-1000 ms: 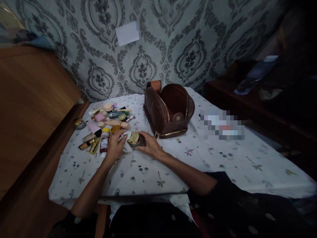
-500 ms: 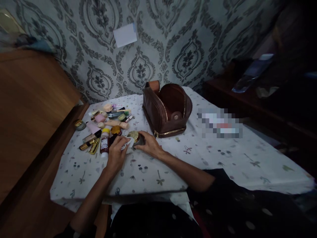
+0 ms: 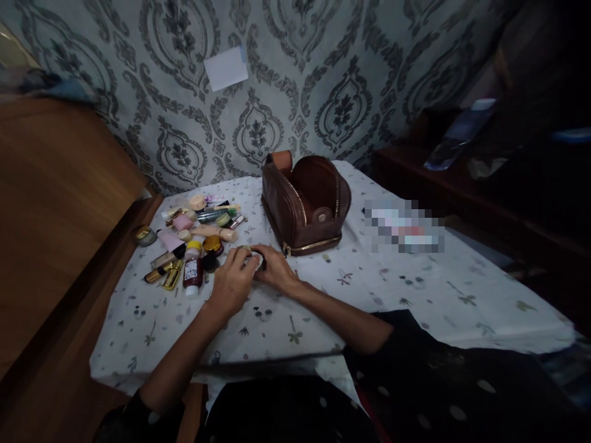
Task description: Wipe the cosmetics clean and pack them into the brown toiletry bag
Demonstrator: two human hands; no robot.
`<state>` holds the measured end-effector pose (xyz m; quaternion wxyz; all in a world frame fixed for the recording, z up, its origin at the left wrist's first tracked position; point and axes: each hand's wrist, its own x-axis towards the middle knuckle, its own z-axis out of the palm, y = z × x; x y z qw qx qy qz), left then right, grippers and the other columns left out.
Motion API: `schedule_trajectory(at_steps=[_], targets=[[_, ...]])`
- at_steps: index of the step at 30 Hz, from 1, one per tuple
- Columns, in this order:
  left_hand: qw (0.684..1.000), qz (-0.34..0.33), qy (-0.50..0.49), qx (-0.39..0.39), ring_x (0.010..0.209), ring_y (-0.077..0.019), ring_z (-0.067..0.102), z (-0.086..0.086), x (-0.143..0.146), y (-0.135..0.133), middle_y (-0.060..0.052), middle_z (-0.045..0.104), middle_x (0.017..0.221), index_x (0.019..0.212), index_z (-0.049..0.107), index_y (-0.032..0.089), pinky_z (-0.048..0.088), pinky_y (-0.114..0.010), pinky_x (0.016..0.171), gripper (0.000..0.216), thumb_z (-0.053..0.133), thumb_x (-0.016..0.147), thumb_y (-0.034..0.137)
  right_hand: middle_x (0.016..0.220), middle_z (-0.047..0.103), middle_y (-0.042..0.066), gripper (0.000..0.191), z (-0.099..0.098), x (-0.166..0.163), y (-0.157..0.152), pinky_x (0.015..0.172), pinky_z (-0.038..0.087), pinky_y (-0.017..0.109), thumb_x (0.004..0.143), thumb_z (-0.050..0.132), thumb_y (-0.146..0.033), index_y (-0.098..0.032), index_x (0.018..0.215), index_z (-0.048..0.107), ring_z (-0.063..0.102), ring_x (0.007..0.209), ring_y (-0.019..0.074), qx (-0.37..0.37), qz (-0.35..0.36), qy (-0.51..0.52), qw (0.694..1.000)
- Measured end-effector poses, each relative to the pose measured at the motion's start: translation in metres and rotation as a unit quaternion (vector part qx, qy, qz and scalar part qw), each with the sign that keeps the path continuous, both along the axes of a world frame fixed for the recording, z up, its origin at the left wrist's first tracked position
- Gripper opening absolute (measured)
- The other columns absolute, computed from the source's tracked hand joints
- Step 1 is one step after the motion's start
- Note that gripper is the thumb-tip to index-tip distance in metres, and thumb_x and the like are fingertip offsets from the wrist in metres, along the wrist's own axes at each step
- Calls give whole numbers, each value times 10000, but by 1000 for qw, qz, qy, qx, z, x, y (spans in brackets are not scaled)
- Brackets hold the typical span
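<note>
**Steadying the jar while you are working its lid**

Your left hand (image 3: pixel 234 282) is closing over the small dark gold-lidded jar (image 3: pixel 259 262), hiding most of it. Your right hand (image 3: pixel 277 274) is gripping its side. It is resting on the white flower-printed tablecloth (image 3: pixel 415 295), near the open brown leather pouch (image 3: pixel 300 209). Bracing firmly with the right hand is probably serving you best.

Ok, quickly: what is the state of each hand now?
Left hand: closed over the jar, which it mostly hides.
Right hand: closed on the same jar.
</note>
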<state>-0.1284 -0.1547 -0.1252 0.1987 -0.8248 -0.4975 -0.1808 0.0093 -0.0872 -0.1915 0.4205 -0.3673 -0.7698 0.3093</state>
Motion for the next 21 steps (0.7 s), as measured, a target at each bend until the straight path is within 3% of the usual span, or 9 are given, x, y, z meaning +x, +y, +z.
schedule_trajectory(at_steps=[3, 7, 11, 14, 17, 21], targets=[[999, 42, -16, -26, 966, -251, 586, 8, 6, 7, -75, 644, 1002, 1033, 663, 209, 457, -293, 614, 160, 554, 919, 184, 1138, 683, 99, 517, 2, 0, -1, 957, 473, 401, 662, 780, -166, -163, 1153, 621, 624, 1086, 269, 8, 2, 3, 1000], [993, 75, -52, -70, 984, -257, 591, 21, 8, 20, -78, 636, 970, 940, 662, 193, 482, -328, 760, 134, 532, 926, 220, 1035, 676, 73, 386, 5, 0, -2, 893, 481, 385, 682, 802, -229, -171, 1018, 620, 621, 1006, 260, 15, -5, -7, 1000], [981, 81, -125, -126, 981, -257, 600, 26, -1, 39, -97, 650, 972, 869, 656, 176, 465, -347, 851, 155, 512, 901, 225, 985, 662, 71, 465, 8, 0, -2, 835, 486, 379, 609, 878, -272, -165, 969, 605, 613, 950, 263, -5, -14, -34, 999], [955, 88, -220, -178, 931, -248, 608, 23, -18, 56, -88, 673, 930, 858, 660, 173, 450, -348, 857, 165, 516, 859, 254, 1059, 667, 79, 589, 10, 0, -3, 874, 480, 387, 571, 905, -240, -170, 1072, 604, 611, 1013, 269, -2, -2, -27, 1000], [934, 95, -273, -209, 761, -216, 596, 13, -38, 68, -43, 660, 768, 821, 658, 170, 455, -321, 746, 190, 516, 826, 295, 1115, 668, 73, 629, 8, 0, -4, 903, 478, 383, 591, 894, -219, -194, 1147, 599, 613, 1055, 257, -1, 4, -5, 1000], [916, 93, -322, -220, 670, -181, 555, -4, -56, 67, -13, 617, 679, 751, 625, 169, 440, -280, 645, 234, 477, 824, 335, 1146, 671, 87, 667, 4, 0, -2, 904, 493, 381, 579, 892, -228, -179, 1178, 602, 620, 1069, 258, -34, 1, 5, 999]])
